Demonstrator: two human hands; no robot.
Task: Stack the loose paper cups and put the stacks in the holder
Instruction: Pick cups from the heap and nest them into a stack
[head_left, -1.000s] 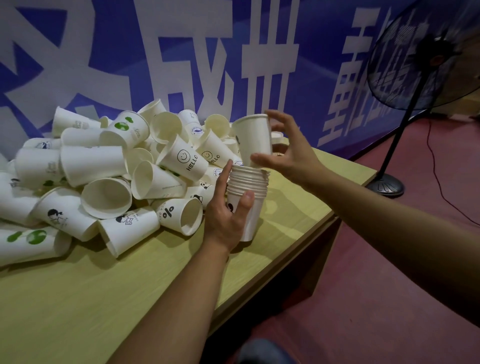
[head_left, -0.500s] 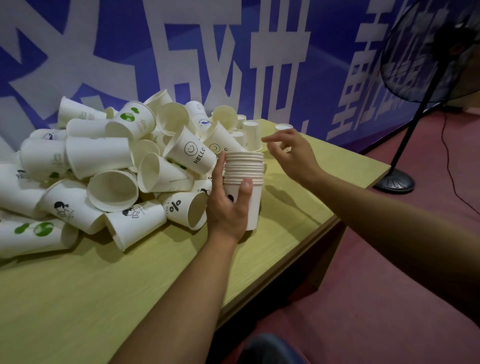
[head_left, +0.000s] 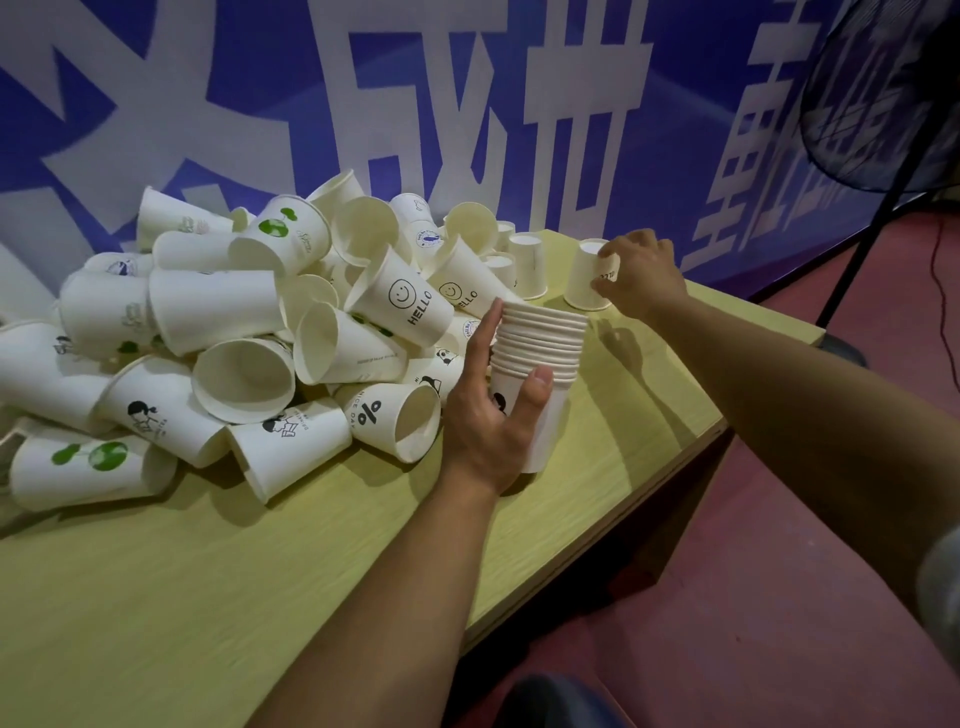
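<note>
My left hand (head_left: 488, 421) wraps the stack of cups (head_left: 537, 374), thumb on the near wall, fingers up the far side; the stack stands upright on the desk (head_left: 613, 436). My right hand (head_left: 641, 275) pinches an upside-down cup (head_left: 587, 278) just beyond the stack. Left of the stack lies the pile of loose cups (head_left: 234, 322). No holder in view. Judgement: thin paper, very light, crushes easily; take the cup by its walls near the stiffer base and squeeze lightly.

"HELLO" on a smiley cup (head_left: 402, 306); "%" on another cup (head_left: 387, 418).
</note>
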